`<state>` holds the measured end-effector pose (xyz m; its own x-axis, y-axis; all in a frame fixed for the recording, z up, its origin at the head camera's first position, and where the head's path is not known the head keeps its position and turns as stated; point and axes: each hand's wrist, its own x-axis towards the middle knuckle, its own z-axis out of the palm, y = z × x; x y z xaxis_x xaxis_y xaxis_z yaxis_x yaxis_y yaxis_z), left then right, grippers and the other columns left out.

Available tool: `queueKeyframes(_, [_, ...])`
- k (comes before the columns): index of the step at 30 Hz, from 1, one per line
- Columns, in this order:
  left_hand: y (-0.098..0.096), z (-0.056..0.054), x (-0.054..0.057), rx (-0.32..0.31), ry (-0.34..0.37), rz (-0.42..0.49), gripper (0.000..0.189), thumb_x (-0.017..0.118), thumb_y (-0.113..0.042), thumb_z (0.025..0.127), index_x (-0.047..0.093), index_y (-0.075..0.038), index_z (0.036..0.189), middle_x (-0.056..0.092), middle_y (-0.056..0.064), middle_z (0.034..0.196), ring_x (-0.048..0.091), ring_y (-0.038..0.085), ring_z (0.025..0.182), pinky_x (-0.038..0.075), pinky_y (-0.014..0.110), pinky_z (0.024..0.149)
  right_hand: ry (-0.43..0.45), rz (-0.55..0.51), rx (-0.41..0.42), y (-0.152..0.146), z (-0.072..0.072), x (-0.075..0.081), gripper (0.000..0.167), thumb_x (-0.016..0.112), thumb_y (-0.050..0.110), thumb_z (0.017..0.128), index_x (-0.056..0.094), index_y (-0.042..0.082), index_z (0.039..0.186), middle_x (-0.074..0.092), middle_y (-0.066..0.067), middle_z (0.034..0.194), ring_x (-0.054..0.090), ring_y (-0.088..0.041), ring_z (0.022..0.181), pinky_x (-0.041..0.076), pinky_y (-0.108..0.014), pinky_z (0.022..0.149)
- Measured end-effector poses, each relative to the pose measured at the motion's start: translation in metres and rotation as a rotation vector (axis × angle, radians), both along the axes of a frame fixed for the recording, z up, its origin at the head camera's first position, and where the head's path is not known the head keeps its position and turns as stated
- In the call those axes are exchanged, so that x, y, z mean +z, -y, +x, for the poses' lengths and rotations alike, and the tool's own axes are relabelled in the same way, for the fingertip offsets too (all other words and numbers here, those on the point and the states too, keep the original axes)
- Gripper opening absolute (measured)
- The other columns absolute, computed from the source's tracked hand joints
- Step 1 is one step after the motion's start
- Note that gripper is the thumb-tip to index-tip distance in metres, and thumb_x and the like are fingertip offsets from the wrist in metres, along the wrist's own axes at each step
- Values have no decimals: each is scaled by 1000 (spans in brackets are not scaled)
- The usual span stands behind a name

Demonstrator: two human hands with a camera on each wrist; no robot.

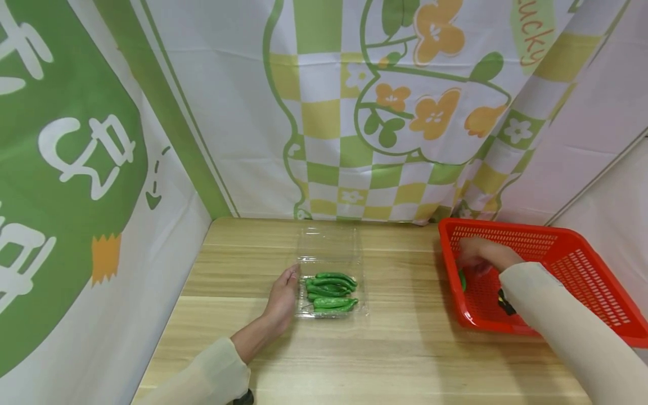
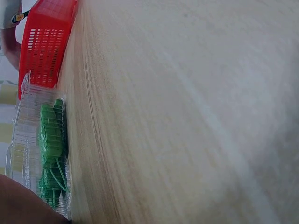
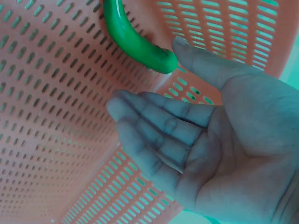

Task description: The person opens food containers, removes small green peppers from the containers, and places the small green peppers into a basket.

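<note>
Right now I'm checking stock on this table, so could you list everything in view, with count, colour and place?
peppers in the box: several, overlapping so exact count unclear, green, grouped inside the clear box
loose pepper: one visible, green, inside the basket near the right thumb
clear box: one, transparent, lid open, on the table
basket: one, red, on the table's right side
table: one, light wood colour, under the box and basket
patterned cloth: number of pieces unclear, white, green, yellow and orange, around the table
dark items: two, mostly black, one beside each sleeve
sleeves: two, pale, one per arm
left hand: one, bare, at the box's left edge
right hand: one, bare, inside the basket
</note>
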<state>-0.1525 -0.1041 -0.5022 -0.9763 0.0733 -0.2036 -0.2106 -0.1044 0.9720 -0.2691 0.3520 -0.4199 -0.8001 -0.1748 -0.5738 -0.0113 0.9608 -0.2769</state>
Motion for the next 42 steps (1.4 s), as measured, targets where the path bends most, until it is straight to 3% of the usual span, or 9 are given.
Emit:
queueKeyframes(3, [0, -1, -1, 9, 5, -2, 52, 26, -13, 116, 20, 6, 165, 14, 26, 174, 8, 44, 162, 7, 57, 133, -15, 37, 48, -5, -1, 6, 35, 74, 18, 91, 55, 10, 63, 61, -5, 60, 66, -16, 54, 56, -25, 50])
queueKeyframes(9, [0, -1, 1, 12, 11, -5, 52, 26, -13, 116, 20, 5, 165, 14, 26, 174, 8, 46, 161, 7, 58, 133, -45, 55, 8, -18, -2, 22, 39, 78, 32, 93, 53, 9, 74, 60, -3, 64, 62, -13, 54, 54, -24, 50])
queueKeyframes(12, [0, 0, 2, 11, 13, -6, 52, 26, -14, 116, 20, 5, 165, 13, 26, 174, 7, 45, 161, 6, 58, 133, -85, 98, 56, -24, -1, 32, 41, 75, 35, 96, 56, 7, 74, 60, -3, 62, 59, -11, 52, 51, -23, 47])
queueKeyframes(17, [-1, 0, 1, 13, 18, -4, 52, 26, -13, 116, 20, 4, 165, 14, 26, 174, 7, 45, 162, 6, 59, 133, -158, 119, 149, -28, 0, 50, 43, 71, 34, 100, 58, 0, 77, 59, -2, 62, 55, -11, 52, 47, -25, 49])
queueKeyframes(21, [-1, 0, 2, 11, 19, -2, 52, 26, -13, 116, 20, 4, 165, 14, 25, 174, 7, 45, 162, 6, 58, 133, -241, 104, 191, -25, 1, 64, 39, 71, 30, 99, 52, 9, 72, 50, 2, 64, 47, -12, 57, 43, -28, 55])
queueKeyframes(29, [-1, -1, 1, 10, 14, -23, 52, 26, -13, 116, 20, 6, 164, 15, 26, 174, 9, 45, 162, 7, 57, 133, -384, 58, 182, -10, 6, 89, 46, 76, 27, 95, 44, 16, 65, 33, 7, 60, 28, -9, 55, 27, -25, 52])
queueKeyframes(38, [-1, -4, -2, 13, 19, -34, 52, 27, -14, 117, 21, 5, 165, 16, 25, 174, 10, 44, 162, 8, 56, 134, -508, 60, 212, 26, 10, 109, 29, 75, 23, 94, 62, 7, 74, 48, 3, 65, 43, -14, 60, 39, -33, 55])
queueKeyframes(42, [-1, -3, -2, 15, 19, -36, 52, 27, -14, 116, 21, 5, 165, 17, 24, 174, 10, 44, 162, 7, 57, 134, -575, 113, 262, 45, 13, 112, 22, 78, 26, 93, 74, 5, 90, 65, 1, 74, 61, -19, 69, 52, -42, 57])
